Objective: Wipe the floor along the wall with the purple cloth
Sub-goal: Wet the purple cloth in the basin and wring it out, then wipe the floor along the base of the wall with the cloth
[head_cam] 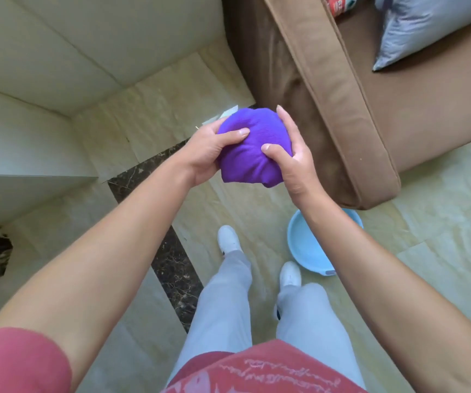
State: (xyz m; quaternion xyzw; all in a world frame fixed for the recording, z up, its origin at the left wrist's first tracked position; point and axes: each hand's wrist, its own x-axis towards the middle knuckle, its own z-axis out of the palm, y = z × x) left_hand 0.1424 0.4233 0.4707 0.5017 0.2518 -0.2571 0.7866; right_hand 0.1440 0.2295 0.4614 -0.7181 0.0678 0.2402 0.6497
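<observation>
Purple cloth (252, 148) sits bunched into a soft ball between both hands, held up in the air well above the floor (427, 222). The left hand (208, 154) cups its left side with the thumb pressed into the fabric; the right hand (293, 154) wraps the right side, fingers curled behind. It looks light, limp and easily squashed, perhaps damp, with a blue basin (308, 245) below the right forearm. For wiping, a flat palm spread over a folded pad would likely serve best. The wall (58, 52) stands beyond the left hand.
</observation>
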